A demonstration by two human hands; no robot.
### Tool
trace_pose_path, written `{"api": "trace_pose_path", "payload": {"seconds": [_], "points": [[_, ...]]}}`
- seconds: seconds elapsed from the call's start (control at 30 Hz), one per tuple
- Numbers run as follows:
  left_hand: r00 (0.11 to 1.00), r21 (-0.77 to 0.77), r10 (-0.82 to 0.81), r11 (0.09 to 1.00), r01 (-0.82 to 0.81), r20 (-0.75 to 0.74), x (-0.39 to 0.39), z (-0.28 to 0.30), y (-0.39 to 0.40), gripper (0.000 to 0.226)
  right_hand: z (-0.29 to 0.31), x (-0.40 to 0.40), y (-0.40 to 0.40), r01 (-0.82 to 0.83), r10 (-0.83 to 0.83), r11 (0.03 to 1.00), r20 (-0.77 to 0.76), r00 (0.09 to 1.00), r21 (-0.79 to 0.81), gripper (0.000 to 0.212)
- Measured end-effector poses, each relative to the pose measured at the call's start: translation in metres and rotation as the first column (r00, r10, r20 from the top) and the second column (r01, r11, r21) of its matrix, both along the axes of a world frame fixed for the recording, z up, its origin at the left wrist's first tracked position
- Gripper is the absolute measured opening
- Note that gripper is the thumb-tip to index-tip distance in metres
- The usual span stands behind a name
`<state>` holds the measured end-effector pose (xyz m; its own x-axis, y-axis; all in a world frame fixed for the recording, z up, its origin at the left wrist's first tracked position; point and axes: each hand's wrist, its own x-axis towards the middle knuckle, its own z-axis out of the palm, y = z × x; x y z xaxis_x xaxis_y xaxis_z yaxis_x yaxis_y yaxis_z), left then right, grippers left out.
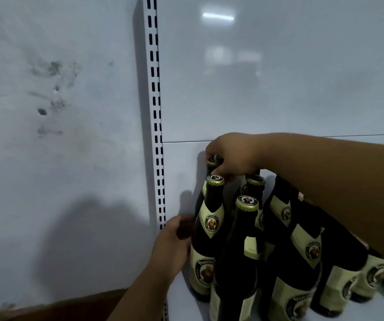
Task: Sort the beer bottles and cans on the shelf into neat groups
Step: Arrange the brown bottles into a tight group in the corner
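Right hand (230, 156) fingers pinched round the cap of the back bottle (212, 162), 12 o'clock of the cluster. Left hand (172, 242) wraps a bottle (203, 256) body at 9. Glass: heavy, slick, breakable; better gripped low on the neck.

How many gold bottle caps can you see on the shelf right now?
4: the rear cap gripped by the right hand, the front-left cap, the middle cap below that hand, and the nearest cap. The forearm hides other bottles' tops.
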<state>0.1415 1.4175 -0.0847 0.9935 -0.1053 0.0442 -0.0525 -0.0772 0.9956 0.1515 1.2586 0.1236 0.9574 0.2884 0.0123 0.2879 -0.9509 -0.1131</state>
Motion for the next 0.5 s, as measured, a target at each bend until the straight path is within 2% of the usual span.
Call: {"api": "trace_pose_path", "payload": {"seconds": [0.1,0.17,0.33,0.5], "points": [[0.993,0.166,-0.011,0.986,-0.008,0.114,0.003,-0.004,0.003,0.038,0.002,0.003,0.004,0.022,-0.021,0.998,-0.018,1.000,0.062,0.015],[0.990,0.184,0.008,0.982,-0.034,0.141,0.005,-0.007,0.003,0.046,0.004,0.006,0.006,0.025,-0.025,0.997,-0.001,1.000,0.076,0.016],[0.990,0.095,0.079,0.991,-0.091,0.121,0.003,-0.011,0.000,0.039,-0.002,0.012,0.011,-0.006,0.006,0.999,0.012,1.000,0.045,0.017],[0.992,-0.004,0.090,0.996,-0.090,0.085,0.003,-0.011,-0.002,0.030,-0.001,0.011,0.010,0.028,-0.025,0.996,-0.031,0.999,0.089,0.023]]}}
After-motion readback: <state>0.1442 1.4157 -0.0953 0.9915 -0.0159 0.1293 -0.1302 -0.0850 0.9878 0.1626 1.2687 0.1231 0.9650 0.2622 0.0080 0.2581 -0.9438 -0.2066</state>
